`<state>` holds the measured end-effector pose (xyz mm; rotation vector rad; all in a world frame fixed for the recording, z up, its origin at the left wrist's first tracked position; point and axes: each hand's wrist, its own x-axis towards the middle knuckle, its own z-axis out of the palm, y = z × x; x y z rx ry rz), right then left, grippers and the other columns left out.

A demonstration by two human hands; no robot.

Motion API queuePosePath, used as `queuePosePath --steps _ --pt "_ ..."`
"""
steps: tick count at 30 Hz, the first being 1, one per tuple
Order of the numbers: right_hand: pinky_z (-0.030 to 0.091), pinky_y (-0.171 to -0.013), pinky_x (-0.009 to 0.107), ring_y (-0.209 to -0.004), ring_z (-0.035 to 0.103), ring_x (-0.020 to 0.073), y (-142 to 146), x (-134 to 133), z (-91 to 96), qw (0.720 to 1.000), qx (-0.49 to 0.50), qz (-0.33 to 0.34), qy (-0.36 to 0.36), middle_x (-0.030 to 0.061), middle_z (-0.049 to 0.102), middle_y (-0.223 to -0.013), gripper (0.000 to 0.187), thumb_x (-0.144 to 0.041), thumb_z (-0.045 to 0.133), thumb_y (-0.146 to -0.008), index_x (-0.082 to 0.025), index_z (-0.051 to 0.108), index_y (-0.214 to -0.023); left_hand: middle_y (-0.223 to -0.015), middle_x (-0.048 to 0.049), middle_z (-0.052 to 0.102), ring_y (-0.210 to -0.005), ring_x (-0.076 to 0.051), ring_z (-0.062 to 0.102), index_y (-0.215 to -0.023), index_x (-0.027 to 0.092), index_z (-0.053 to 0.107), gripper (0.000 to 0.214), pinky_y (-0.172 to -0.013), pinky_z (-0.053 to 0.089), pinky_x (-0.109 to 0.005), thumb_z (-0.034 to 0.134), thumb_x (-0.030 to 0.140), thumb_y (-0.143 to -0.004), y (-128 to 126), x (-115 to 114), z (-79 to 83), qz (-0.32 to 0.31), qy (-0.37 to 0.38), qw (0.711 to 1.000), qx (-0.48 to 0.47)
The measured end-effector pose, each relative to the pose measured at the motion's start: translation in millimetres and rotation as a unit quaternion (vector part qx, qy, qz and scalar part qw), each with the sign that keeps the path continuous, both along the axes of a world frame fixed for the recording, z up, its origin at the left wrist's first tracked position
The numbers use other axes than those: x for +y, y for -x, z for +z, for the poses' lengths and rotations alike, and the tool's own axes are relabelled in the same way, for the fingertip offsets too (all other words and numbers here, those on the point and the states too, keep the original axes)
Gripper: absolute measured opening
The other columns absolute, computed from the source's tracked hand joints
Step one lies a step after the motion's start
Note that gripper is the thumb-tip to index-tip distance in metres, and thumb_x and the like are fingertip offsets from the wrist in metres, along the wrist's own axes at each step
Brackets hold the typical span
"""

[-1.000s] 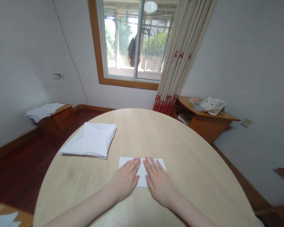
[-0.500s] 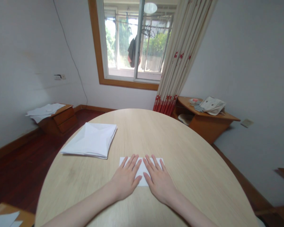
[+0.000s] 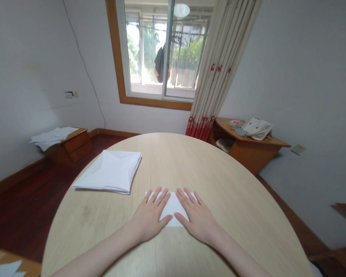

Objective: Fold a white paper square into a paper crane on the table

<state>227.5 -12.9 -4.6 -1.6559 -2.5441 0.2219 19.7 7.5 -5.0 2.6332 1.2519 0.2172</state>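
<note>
A small folded sheet of white paper [image 3: 172,207] lies on the round, light wooden table [image 3: 190,165] near its front edge. My left hand [image 3: 150,213] rests flat on the paper's left half, fingers stretched out and slightly spread. On the right half my right hand [image 3: 196,215] lies the same way, palm down, fingers apart. The two hands are side by side with a narrow strip of paper showing between them. Neither hand grips anything.
A stack of folded white paper [image 3: 109,171] sits on the table's left. A low wooden cabinet [image 3: 70,144] with sheets on top stands at the left wall. At the right, a corner shelf [image 3: 248,144] holds a bag, beside a curtain [image 3: 219,65] and window.
Both hands have slid a little outward and forward across the sheet, spreading their fingers, so more paper shows between them. The paper itself has stayed in place.
</note>
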Motion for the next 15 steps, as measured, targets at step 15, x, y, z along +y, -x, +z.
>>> queuePosePath --steps 15 --pt "0.016 -0.115 0.055 -0.143 0.013 0.0345 -12 2 -2.9 0.992 -0.059 -0.109 0.021 0.0252 0.019 -0.152 0.095 -0.074 0.025 -0.087 0.001 0.027 -0.146 -0.154 -0.0201 0.019 -0.143 -0.037 0.013 -0.148 0.009 0.03 0.08 -0.114 0.021 -0.052 0.034 0.065 -0.091 1 0 -6.2 0.068 -0.021 0.996 0.05"
